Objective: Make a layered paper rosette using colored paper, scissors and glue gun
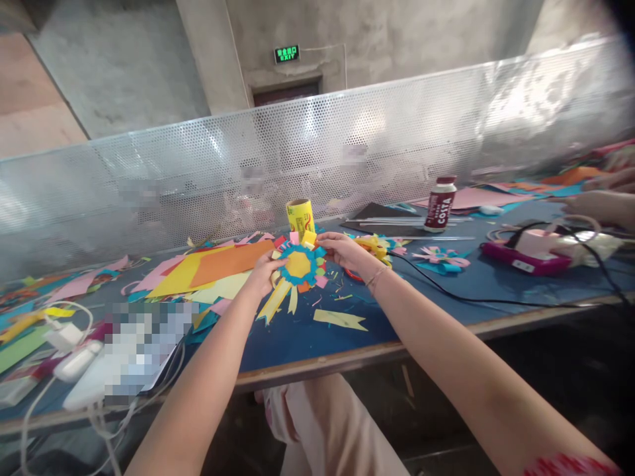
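Head view, rosette: I have the paper rosette in the middle, between both hands, in front of the yellow tube; contact with the table cannot be told.
Left hand: the left hand is at the rosette's left edge, fingers clamped on the rim, thumb toward me.
Right hand: the right hand is at the upper right edge; I read its fingers as pinched on the paper loops there, though their far side is hidden.
Done on the rosette: yellow centre, blue scalloped ring, mixed-colour loops round the rim, yellow tails hanging below. My estimate: well advanced, main parts together.
Left over: a notched strip lies loose on the table, apart from the rosette. Possibly a spare tail or an unjoined one; I cannot tell which. Firmness of the joins: not visible.
Second flower: a pink and blue paper flower lies to the right, out of both hands.
Stock: coloured sheets lie to the left, offcuts around them.
Right side: bottle upright; purple power strip nearer the edge; another person's hand at far right, apart from mine.
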Tool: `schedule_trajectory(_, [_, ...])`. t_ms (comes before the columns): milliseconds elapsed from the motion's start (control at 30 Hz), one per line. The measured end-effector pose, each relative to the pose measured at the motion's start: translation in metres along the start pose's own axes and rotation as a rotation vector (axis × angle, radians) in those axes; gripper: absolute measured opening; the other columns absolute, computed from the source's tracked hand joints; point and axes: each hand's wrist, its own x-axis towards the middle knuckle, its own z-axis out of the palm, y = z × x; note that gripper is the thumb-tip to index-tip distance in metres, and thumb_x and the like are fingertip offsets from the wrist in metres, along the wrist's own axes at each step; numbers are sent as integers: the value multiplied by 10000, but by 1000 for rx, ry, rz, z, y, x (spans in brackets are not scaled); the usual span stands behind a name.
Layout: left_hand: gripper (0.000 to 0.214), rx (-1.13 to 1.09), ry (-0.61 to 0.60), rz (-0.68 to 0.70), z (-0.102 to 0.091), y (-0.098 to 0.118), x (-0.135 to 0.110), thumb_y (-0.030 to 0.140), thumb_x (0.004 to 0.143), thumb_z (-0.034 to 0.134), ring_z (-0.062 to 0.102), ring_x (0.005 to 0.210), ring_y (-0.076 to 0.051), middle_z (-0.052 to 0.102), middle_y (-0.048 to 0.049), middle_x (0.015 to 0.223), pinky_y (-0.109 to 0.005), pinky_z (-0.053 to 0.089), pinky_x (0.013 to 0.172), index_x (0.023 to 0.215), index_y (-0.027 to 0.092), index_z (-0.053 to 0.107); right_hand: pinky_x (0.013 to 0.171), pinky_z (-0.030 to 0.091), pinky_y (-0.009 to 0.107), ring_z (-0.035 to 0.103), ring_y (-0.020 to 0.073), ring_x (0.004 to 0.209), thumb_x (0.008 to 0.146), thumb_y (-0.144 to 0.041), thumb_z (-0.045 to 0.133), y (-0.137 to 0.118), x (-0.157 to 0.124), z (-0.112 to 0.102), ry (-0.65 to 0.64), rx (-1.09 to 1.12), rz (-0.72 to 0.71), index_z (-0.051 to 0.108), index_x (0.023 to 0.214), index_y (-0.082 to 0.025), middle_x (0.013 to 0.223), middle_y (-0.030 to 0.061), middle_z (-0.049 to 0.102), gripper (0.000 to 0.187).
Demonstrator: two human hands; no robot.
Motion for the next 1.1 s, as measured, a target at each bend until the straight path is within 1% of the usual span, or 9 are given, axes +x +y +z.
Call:
schedule_trajectory(167, [430, 23, 2, 13, -1, -2, 2, 92, 488, 771, 683, 663, -172, 721, -30, 777, -285, 553, 679, 897, 147, 650, 575, 532, 212, 627, 95, 586, 796, -53, 580, 0, 1, -1, -24, 27, 33, 599, 812, -165, 692, 7, 671, 115])
schedule_trajectory(333, [383, 60, -29, 19, -2, -3, 2, 136, 496, 794, 692, 689, -189, 725, -56, 782, -311, 551, 725, 848, 122, 643, 527, 519, 207, 613, 92, 544, 774, -27, 565, 1, 6, -4, -16, 59, 61, 583, 771, -163, 656, -8, 649, 137])
schedule_trajectory(467, [415, 95, -28, 31, -1, -3, 1, 161, 478, 817, 691, 671, -195, 718, -45, 745, -325, 550, 721, 846, 133, 627, 517, 520, 215, 608, 100, 541, 767, -29, 560, 3, 9, -7, -58, 39, 98, 573, 769, -163, 657, -4, 645, 135])
schedule_trajectory(667, [489, 148, 3, 39, -1, -3, 1, 177, 418, 839, 673, 597, -188, 700, -15, 675, -324, 552, 662, 841, 156, 593, 493, 507, 215, 587, 98, 513, 771, -20, 536, 4, 9, -7, -48, 6, 116, 559, 744, -163, 624, -9, 626, 147])
schedule_trajectory(900, [433, 198, 52, 60, -3, -4, 4, 187, 427, 819, 664, 625, -184, 684, -9, 672, -310, 540, 653, 795, 164, 592, 528, 519, 220, 598, 100, 564, 766, -22, 550, 1, 6, -7, -98, -1, 131, 569, 777, -168, 695, 3, 648, 148])
schedule_trajectory(1100, [361, 207, 87, 84, -5, -6, 6, 168, 446, 784, 649, 652, -163, 670, 0, 697, -300, 524, 691, 747, 169, 584, 540, 535, 219, 598, 99, 569, 813, -60, 545, 0, 6, -6, -55, -16, 157, 599, 829, -165, 685, 3, 649, 119])
